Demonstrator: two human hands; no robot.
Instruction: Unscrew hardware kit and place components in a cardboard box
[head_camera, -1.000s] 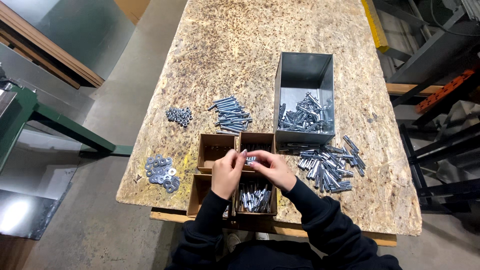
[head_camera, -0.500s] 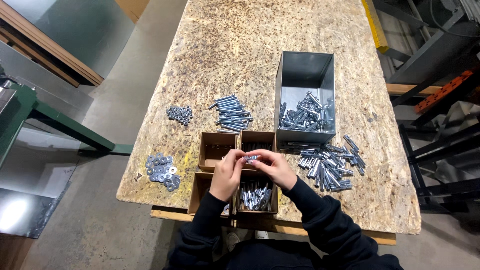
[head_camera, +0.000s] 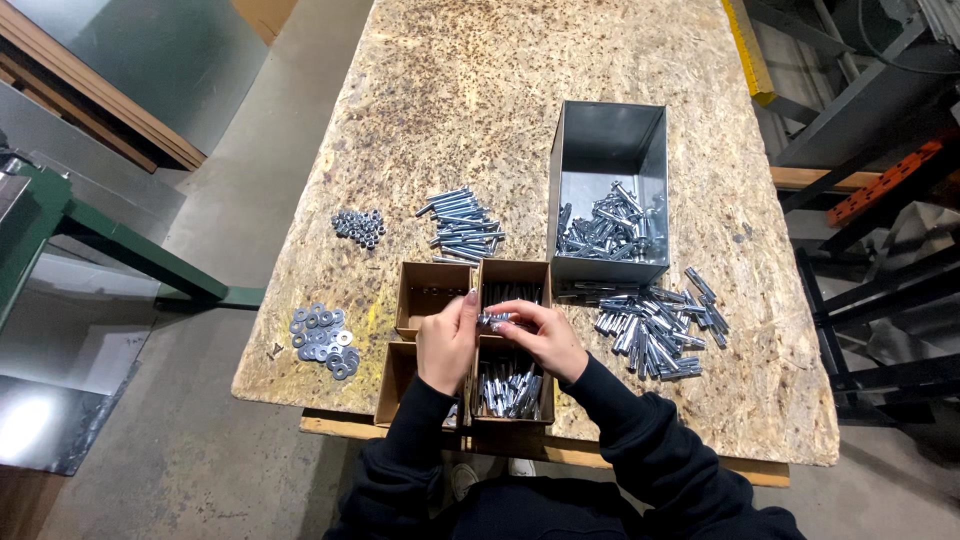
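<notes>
hands meet over the cardboard boxes: left hand and right hand both pinched on one small bolt held between them. fingertips cover most of it, so any nut on it is hard to make out. loose bolts lie just right of the right hand, washers well left of the left.

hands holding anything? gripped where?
Yes: one small silver bolt, pinched between the left hand and right hand, one hand at each end, above the cardboard boxes.
</notes>
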